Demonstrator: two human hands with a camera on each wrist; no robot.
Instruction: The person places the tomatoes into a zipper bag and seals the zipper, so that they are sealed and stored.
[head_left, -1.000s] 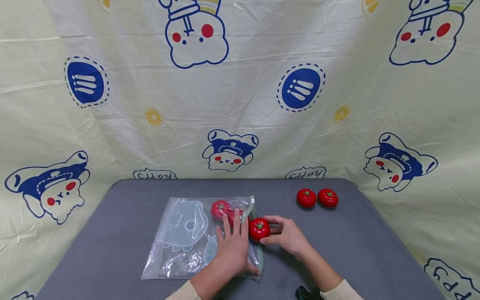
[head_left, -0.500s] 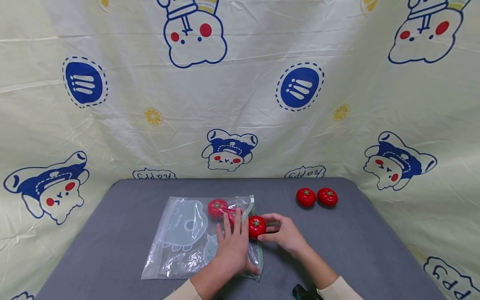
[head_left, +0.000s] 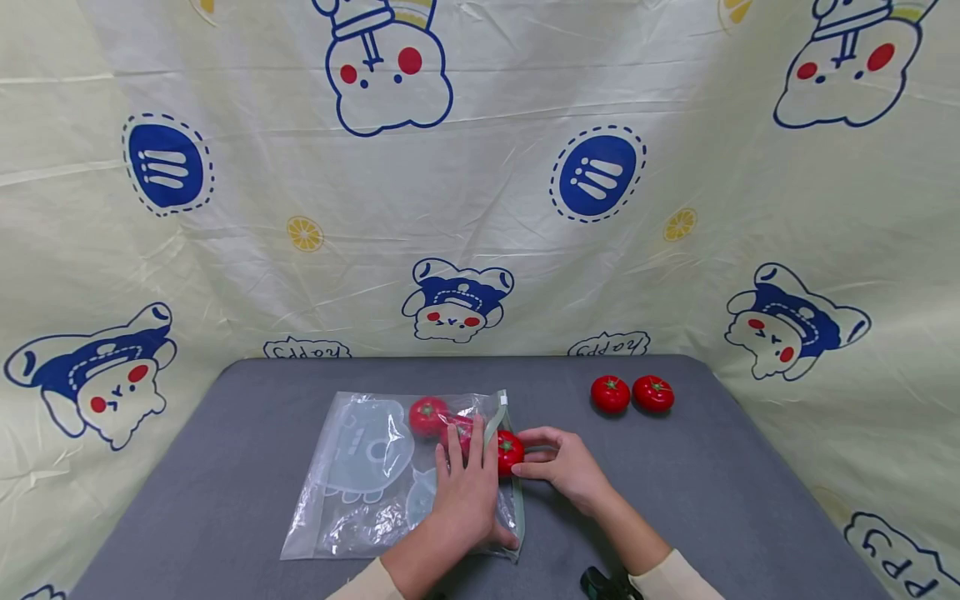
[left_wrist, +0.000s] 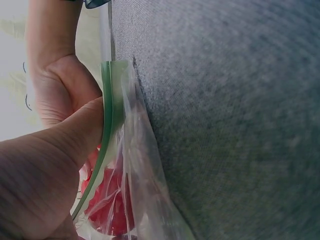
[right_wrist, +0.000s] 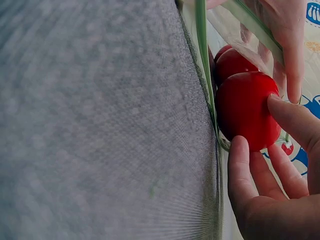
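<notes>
A clear zip bag point(head_left: 360, 517) with pale blue animal prints and a green zip strip lies flat on the table, its mouth facing right. My left hand point(head_left: 467, 492) lies spread over the mouth end and holds its edge; in the left wrist view the thumb point(left_wrist: 90, 117) goes behind the zip strip point(left_wrist: 106, 110). With fingertips and thumb, my right hand point(head_left: 566, 467) grips a red tomato point(head_left: 510, 452) at the mouth, partly inside. Two more tomatoes show through the plastic, one point(head_left: 427, 416) at the back and one point(head_left: 459, 433) partly behind my left fingers.
Two tomatoes point(head_left: 610, 394) point(head_left: 652, 393) sit side by side at the back right of the grey table point(head_left: 225, 467). A patterned cloth point(head_left: 525, 283) hangs behind it. A black object point(head_left: 600, 583) shows by the right sleeve.
My right hand has pushed its tomato leftward into the bag's mouth. The bagged tomatoes have shifted left, away from the mouth. My left hand has stayed almost still.
</notes>
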